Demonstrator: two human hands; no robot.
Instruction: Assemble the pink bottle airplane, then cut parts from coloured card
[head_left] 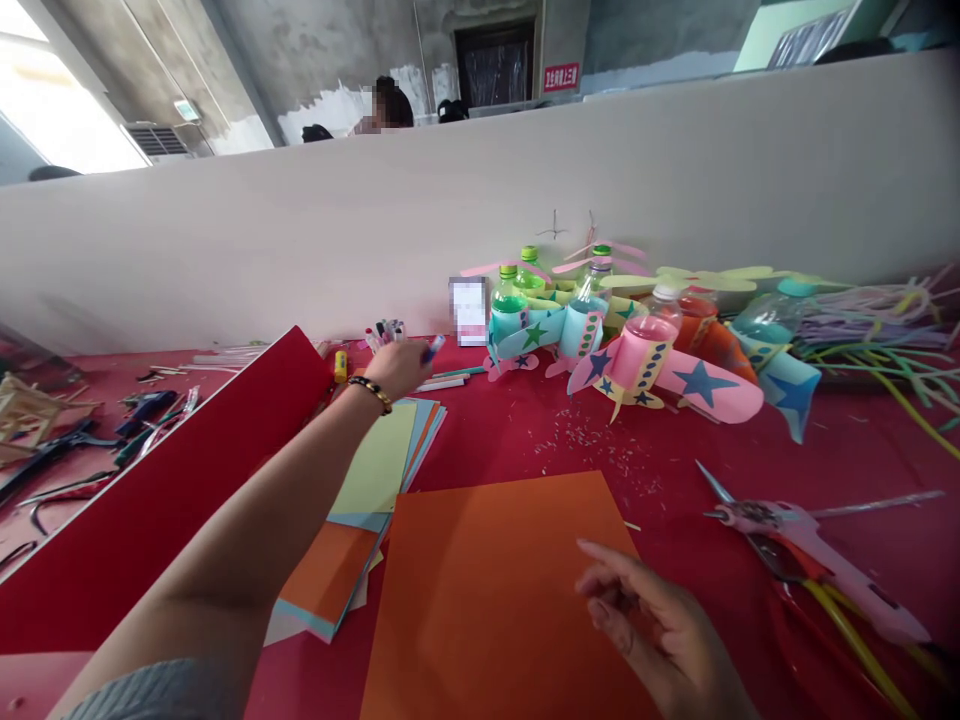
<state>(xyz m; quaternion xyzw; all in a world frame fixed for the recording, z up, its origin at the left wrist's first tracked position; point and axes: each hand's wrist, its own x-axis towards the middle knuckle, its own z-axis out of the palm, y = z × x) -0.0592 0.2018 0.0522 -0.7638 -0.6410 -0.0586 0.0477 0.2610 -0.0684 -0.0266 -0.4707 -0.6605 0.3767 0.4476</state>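
My left hand reaches out to the back of the table, its fingers closed round a marker with a whitish and blue end sticking out to the right. Just behind the hand stands a bunch of pens; the hand hides their lower part. Below, a large sheet of orange paper lies flat on the red table. My right hand is over its right edge, fingers loosely curled and apart, holding nothing. Beneath my left forearm is a stack of coloured paper in pale green, blue and orange.
Several bottle-and-paper aeroplanes stand along the white partition. Scissors and a pink glue gun lie at right, beside coloured pipe cleaners. A red board slants at left, with tools beyond it.
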